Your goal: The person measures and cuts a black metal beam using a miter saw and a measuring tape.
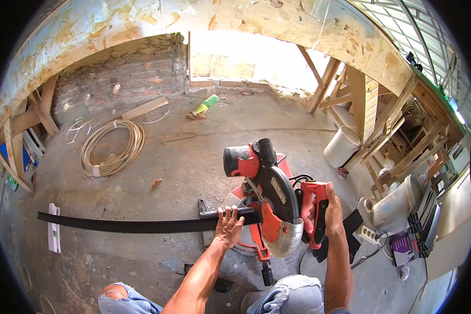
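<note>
A red and black miter saw (280,194) stands on the concrete floor in front of me. My right hand (333,212) is closed around its red handle (312,215). Across the saw's base lies a long black strip (125,224), reaching far out to the left. My left hand (229,227) grips this strip near the blade, its fingers over the top toward the fence (208,208). The strip's far left end rests over a white and pale purple piece (54,240) on the floor. The guard (285,238) hides the blade's edge, so I cannot tell whether it touches the strip.
A coiled beige hose (89,149), a wooden board (145,108) and a green bottle (208,103) lie beyond. At right are a white bucket (342,147), a power strip (369,234) with cords, and stacked dark pieces (426,222). A wooden bench (167,21) spans the back.
</note>
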The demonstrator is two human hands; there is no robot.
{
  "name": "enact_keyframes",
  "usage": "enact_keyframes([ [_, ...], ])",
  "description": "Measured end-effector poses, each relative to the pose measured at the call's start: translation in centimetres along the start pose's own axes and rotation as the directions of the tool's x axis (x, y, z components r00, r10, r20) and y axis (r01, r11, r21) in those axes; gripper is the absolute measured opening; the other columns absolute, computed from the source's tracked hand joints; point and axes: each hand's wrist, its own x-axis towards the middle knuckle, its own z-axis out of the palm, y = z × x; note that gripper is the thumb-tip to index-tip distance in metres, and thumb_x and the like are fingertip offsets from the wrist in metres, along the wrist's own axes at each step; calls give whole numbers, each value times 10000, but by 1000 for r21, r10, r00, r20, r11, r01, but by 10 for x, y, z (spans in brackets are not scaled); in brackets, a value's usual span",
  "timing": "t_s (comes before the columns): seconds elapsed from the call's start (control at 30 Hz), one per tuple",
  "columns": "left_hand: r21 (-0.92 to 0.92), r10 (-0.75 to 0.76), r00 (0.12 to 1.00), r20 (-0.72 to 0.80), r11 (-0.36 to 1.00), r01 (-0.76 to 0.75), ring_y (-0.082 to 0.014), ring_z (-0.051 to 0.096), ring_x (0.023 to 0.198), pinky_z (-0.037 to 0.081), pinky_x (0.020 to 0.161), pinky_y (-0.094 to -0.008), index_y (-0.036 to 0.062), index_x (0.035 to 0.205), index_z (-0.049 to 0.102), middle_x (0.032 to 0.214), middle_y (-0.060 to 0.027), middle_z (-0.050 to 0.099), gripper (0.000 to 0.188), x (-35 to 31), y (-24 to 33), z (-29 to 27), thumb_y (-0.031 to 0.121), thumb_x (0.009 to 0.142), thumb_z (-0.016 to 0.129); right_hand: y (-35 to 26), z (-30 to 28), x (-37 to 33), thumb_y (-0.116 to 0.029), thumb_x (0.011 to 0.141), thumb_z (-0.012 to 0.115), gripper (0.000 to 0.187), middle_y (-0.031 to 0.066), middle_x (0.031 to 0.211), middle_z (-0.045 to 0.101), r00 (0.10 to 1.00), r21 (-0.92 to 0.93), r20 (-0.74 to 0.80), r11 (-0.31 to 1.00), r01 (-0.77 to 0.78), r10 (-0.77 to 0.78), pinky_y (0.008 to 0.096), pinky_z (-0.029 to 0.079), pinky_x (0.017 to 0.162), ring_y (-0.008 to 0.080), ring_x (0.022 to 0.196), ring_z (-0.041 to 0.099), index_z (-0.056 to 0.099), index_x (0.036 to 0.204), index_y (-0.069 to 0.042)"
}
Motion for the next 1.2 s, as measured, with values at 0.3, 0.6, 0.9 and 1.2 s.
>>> enact_keyframes([
  [0.3, 46, 8, 1000, 31, 999, -9, -370, 386, 1288, 238, 1089, -630, 155, 1143, 690, 1354, -193, 443, 349, 0, -1, 3, 321, 838, 727, 1, -1, -1, -779, 909, 415, 799, 74, 610, 589, 1000, -8, 15, 1000, 12, -12, 307, 511, 481, 169, 500, 600, 612, 798, -13],
  [0.6, 8, 8, 1000, 1, 1000, -8, -388, 385, 1291, 217, 1107, -631, 138, 1101, 702, 1336, -209, 443, 272, 0, 1, 0, 244, 864, 622, -3, 1, -6, -776, 912, 414, 801, 72, 615, 582, 1000, -14, 6, 1000, 24, -24, 297, 502, 476, 158, 505, 592, 617, 793, -10],
  [0.9, 19, 7, 1000, 27, 1000, -7, -390, 376, 1304, 221, 1100, -636, 138, 1131, 692, 1356, -212, 439, 297, 0, 1, -1, 262, 864, 656, 2, 0, -5, -769, 919, 410, 783, 58, 626, 583, 1000, -11, -6, 1000, 12, -12, 295, 502, 491, 151, 515, 592, 614, 817, -20],
  [1.2, 37, 17, 999, 42, 999, -18, -394, 352, 1311, 231, 1090, -630, 145, 1161, 681, 1359, -203, 422, 350, -1, 0, 0, 292, 845, 711, 6, -1, -5, -752, 924, 428, 759, 62, 631, 579, 1000, 15, -13, 1000, -5, 5, 302, 489, 485, 157, 517, 578, 615, 815, -25],
])
